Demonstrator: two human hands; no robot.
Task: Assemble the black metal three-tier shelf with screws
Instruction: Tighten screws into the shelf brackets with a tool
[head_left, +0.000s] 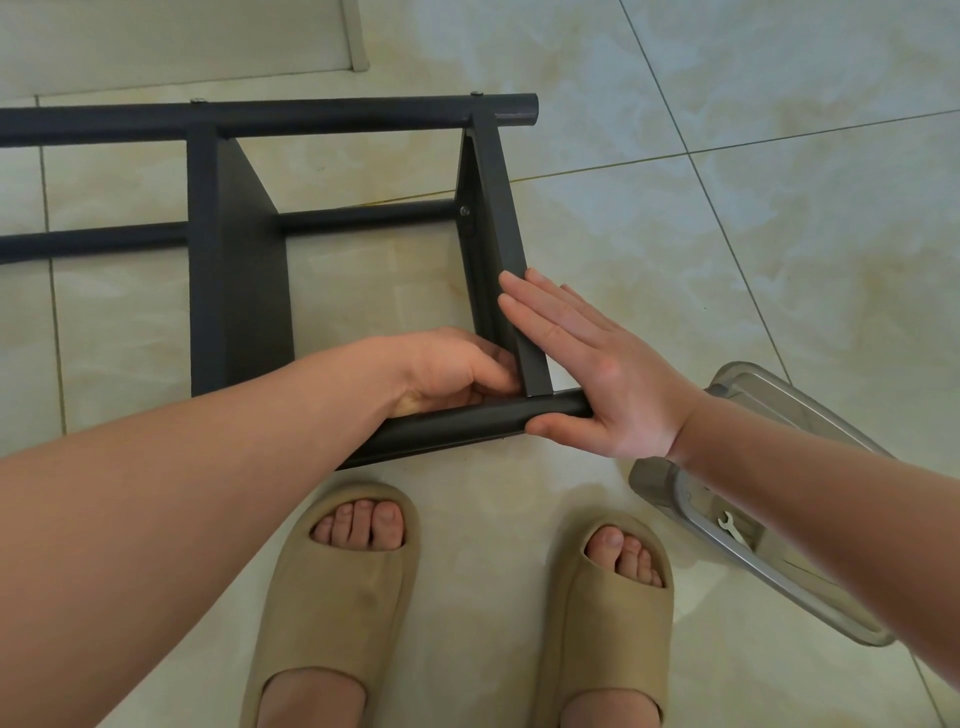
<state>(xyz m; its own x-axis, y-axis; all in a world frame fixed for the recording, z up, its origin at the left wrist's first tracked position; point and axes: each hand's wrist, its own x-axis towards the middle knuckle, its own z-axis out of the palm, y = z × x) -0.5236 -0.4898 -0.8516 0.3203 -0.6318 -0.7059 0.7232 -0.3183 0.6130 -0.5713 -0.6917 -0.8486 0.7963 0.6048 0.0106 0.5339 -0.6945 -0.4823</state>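
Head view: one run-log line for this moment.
step: joining near black round metal pole to black metal shelf panel | left hand: curled at joint, contents hidden | right hand: flat, bracing panel and pole end

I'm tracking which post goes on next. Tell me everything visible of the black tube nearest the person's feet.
The tube is round, matte black, metal by its look, lying crosswise against the near end of the right shelf panel. Its right end shows; its left stretch hides behind the left forearm. The right hand lies flat against its end and the panel; the left hand curls at the joint.
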